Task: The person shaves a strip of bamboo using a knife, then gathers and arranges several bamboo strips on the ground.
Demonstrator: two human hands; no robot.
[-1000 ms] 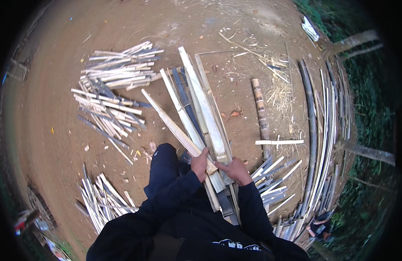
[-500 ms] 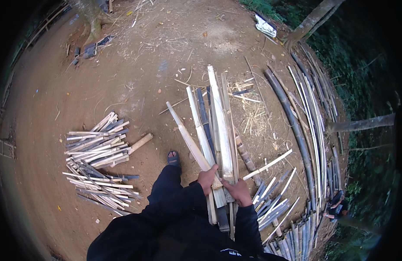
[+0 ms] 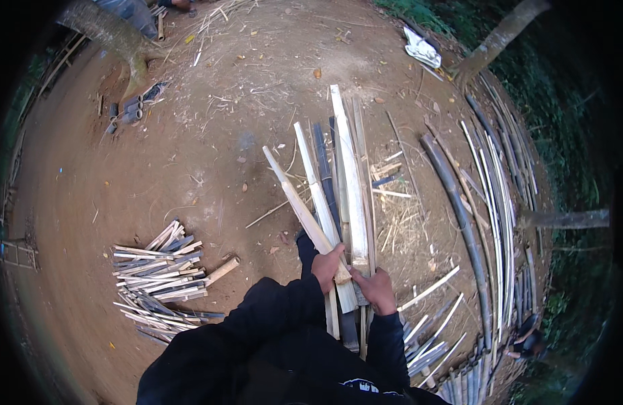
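1. While the left hand (image 3: 327, 268) curls closed around the lower end of a pale bamboo strip (image 3: 303, 213), that strip slants up and leftward, outermost in a fan of long pieces.
2. The right hand (image 3: 377, 291) lies at the fan's right side, its thumb side reaching toward the same strip's lower end; its fingers are partly hidden, so I cannot tell how far it is closed or what it grips.
3. Beside the held strip run a second pale strip (image 3: 317, 192), dark strips (image 3: 323, 156) and a wide pale strip (image 3: 349, 172), which reaches farthest up.
4. On the brown ground (image 3: 156, 148) to the left lies a pile of short split pieces (image 3: 163, 266).
5. Right of the right hand, loose strips (image 3: 429, 349) spread out; beyond them lies a long dark pole (image 3: 458, 206).
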